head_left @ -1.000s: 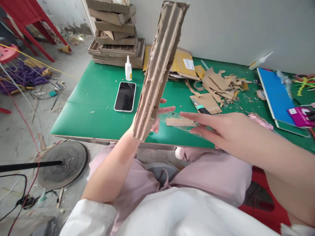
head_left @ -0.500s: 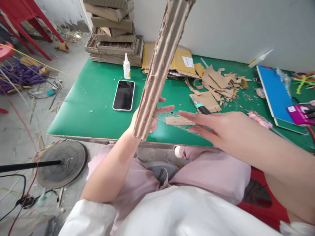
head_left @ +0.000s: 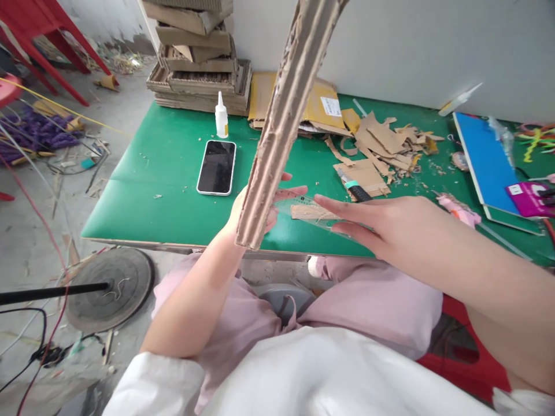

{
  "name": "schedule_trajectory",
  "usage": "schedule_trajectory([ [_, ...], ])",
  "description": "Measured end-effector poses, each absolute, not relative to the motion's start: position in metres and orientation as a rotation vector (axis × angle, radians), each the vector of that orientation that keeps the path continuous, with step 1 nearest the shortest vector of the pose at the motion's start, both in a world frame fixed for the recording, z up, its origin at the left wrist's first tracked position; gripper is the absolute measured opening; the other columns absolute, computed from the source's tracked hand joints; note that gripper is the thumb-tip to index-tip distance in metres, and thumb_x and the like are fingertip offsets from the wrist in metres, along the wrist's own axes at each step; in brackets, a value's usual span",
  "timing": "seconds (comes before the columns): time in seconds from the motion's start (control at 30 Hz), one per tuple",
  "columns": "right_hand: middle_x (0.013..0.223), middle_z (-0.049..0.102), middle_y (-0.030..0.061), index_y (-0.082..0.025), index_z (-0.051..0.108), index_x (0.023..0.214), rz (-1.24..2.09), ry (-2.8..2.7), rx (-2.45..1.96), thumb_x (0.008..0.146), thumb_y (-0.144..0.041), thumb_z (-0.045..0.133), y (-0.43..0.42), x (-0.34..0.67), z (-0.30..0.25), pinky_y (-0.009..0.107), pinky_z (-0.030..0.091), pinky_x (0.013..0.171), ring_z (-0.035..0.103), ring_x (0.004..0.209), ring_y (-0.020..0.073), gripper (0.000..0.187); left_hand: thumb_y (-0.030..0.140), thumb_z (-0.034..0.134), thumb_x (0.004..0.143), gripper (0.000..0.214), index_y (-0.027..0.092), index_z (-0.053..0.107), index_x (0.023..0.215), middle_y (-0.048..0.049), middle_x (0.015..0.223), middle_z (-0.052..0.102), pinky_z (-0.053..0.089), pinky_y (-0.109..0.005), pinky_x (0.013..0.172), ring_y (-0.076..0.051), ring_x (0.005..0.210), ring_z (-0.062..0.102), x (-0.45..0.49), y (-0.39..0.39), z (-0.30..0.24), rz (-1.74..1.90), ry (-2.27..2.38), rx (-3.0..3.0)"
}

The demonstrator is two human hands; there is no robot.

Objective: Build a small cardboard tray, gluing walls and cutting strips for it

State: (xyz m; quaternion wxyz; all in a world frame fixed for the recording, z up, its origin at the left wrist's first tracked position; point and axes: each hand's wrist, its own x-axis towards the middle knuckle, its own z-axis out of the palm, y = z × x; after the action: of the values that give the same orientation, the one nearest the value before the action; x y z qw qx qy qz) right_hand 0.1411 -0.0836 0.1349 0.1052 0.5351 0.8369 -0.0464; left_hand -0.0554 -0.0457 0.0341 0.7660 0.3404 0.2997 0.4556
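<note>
A long strip of corrugated cardboard stands tilted up close to the camera, its ridged edge facing me. My left hand is closed round it from behind, with most of the palm hidden by the strip and some fingertips showing on its right side. My right hand pinches a clear plastic ruler between thumb and fingers, its left end close to the left fingertips. Seen through or just beyond the ruler is a short brown cardboard piece.
On the green table are a phone, a glue bottle, a cutter knife, cardboard scraps and a blue board. Stacked cardboard trays stand at the back left. A round metal base sits on the floor.
Hardly anything differs. The view has shifted slightly, and both hands keep their hold on the cardboard strip and the ruler.
</note>
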Motion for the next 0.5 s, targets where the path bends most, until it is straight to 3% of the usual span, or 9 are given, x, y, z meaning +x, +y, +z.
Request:
schedule_trajectory([
  [0.33, 0.085, 0.075, 0.0018, -0.039, 0.044, 0.138, -0.132, 2.469, 1.582, 0.09, -0.032, 0.045, -0.085, 0.14, 0.131, 0.025, 0.037, 0.047, 0.064, 0.058, 0.0195, 0.048, 0.037, 0.037, 0.088, 0.027, 0.019, 0.056, 0.091, -0.0061, 0.087, 0.073, 0.019, -0.017, 0.026, -0.002, 0.024, 0.028, -0.049, -0.045, 0.038, 0.995, 0.683, 0.706],
  [0.5, 0.078, 0.074, -0.0007, -0.037, 0.049, 0.135, -0.383, 2.458, 1.848, 0.089, -0.035, 0.048, -0.084, 0.162, 0.14, 0.025, 0.043, 0.051, 0.062, 0.053, 0.0151, 0.046, 0.041, 0.038, 0.093, 0.029, 0.019, 0.054, 0.083, -0.0003, 0.065, 0.067, 0.016, -0.018, 0.026, -0.001, 0.025, 0.025, -0.041, -0.034, 0.044, 1.115, 0.913, 0.582],
])
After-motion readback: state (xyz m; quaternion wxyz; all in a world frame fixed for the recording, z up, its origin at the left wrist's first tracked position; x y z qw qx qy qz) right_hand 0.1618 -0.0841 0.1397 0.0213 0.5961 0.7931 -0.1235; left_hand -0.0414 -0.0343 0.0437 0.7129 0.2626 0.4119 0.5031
